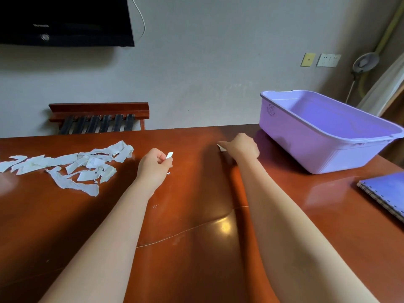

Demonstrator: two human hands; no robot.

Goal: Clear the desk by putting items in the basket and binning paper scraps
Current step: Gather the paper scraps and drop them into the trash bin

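Left hand (154,165): grips small white paper scrap (169,155).
Right hand (240,147): we see it pinching second scrap (221,147) left of lilac plastic basket (284,132), near table (192,132) edge.

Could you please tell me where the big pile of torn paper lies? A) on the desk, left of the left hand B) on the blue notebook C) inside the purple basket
A: the pile of torn paper lies spread on the desk, to the left of the left hand, far from the basket.

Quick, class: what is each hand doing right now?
Left hand: pinches a small white scrap.
Right hand: touches a second scrap on the desk; grip cannot be told.
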